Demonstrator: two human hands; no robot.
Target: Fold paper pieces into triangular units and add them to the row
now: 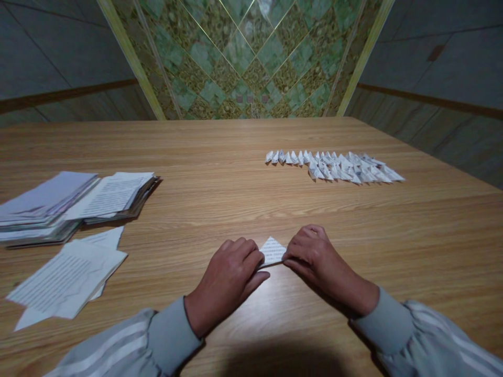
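A small folded paper triangle (272, 251) with printed lines lies on the wooden table, its peak pointing away from me. My left hand (231, 269) has its curled fingers on the triangle's left corner, the thumb stretched out just below it. At the right corner, my right hand (316, 259) pinches the paper between thumb and fingers. Part of each corner is hidden under the fingers.
Several small folded paper pieces (338, 166) stand in rows at the back right. Stacks of paper (113, 196) lie at the left, with loose printed sheets (74, 275) nearer me. A patterned wall (251, 57) rises beyond the table (196, 152).
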